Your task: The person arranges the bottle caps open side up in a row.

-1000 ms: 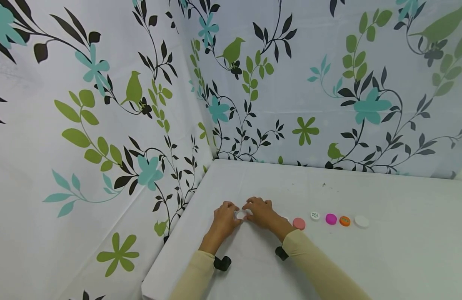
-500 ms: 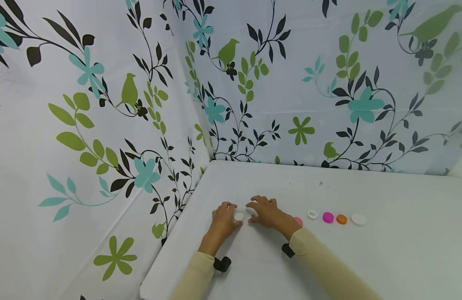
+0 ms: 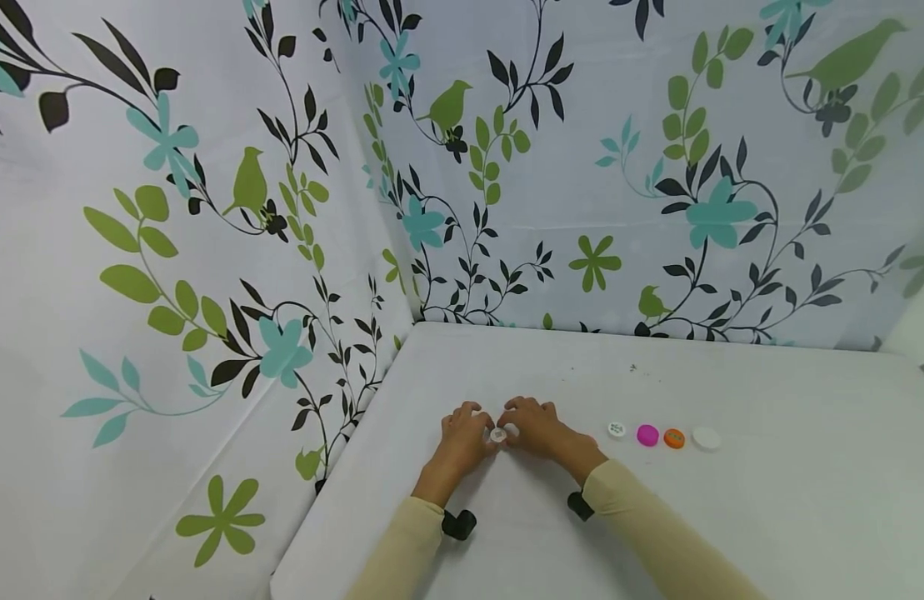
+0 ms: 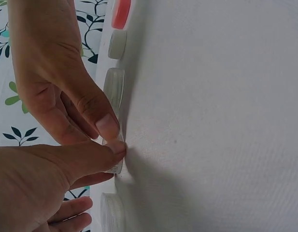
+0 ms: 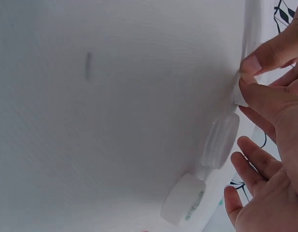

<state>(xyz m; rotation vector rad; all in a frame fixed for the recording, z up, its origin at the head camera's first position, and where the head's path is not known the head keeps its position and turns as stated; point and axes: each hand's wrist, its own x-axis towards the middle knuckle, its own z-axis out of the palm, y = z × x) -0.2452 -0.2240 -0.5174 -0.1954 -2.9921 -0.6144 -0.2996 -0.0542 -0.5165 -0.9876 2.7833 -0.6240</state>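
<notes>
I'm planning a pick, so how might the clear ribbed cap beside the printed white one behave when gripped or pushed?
The clear ribbed cap is probably stiff, as its round wall looks undented. Its ridged side should help against slipping. Low and wide on the tabletop, it would likely slide rather than tip.

1. Legible text, numbers, brands: none could be read.
2. Green-printed cap (image 5: pixel 183 199), right-wrist view: the print was too blurred to read.
3. White cap (image 3: pixel 616 429) and orange cap (image 3: pixel 674 438), head view: the marks were too small to read.
</notes>
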